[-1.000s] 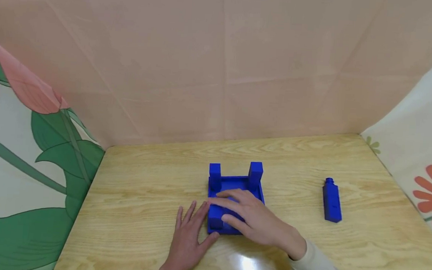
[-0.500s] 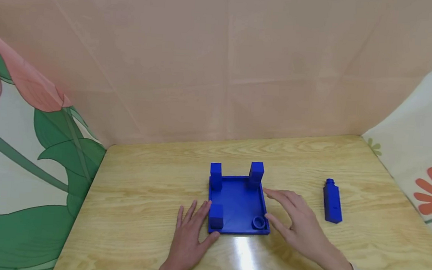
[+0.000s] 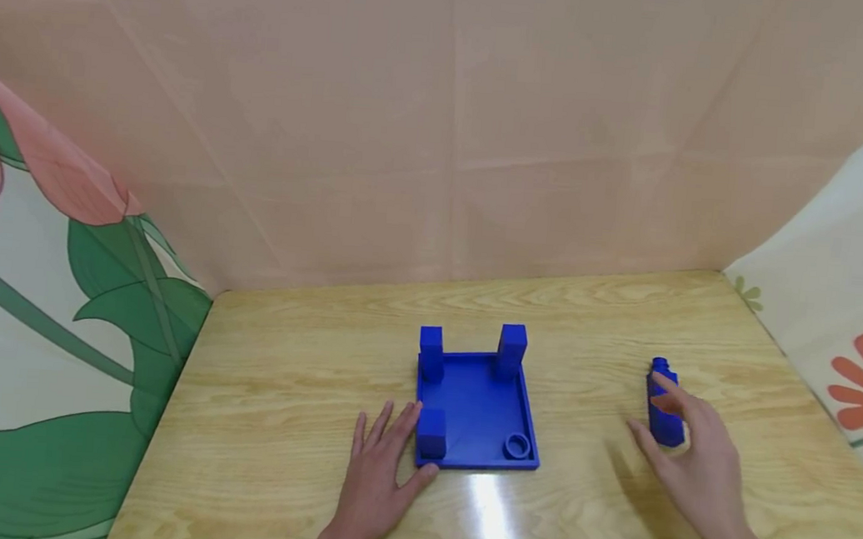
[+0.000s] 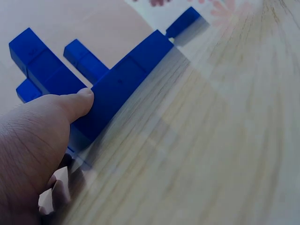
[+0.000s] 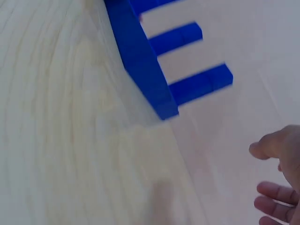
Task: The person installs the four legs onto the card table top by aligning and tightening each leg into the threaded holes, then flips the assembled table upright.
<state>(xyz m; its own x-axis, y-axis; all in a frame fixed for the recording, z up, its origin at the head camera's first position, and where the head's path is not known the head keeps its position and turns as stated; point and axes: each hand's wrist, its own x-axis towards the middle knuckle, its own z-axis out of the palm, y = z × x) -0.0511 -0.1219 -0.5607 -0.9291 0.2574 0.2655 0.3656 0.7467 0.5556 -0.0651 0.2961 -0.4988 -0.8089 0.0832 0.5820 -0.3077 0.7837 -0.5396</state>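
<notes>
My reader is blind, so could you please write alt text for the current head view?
A person's right hand is over a loose blue post lying on a wooden table, contact unclear. The left hand touches a blue tray with upright posts at three corners and an open ring at the fourth.

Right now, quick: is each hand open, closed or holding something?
Left hand: open, touching the edge of the blue tray.
Right hand: open near the loose blue post, holding nothing.

blue tray [image 3: 477, 410] w/ blue posts [image 3: 512, 350], blue necked pc [image 3: 666, 429], lt woodgrain tbl [image 3: 298, 352], pinkish bkdrop [image 3: 448, 137]
</notes>
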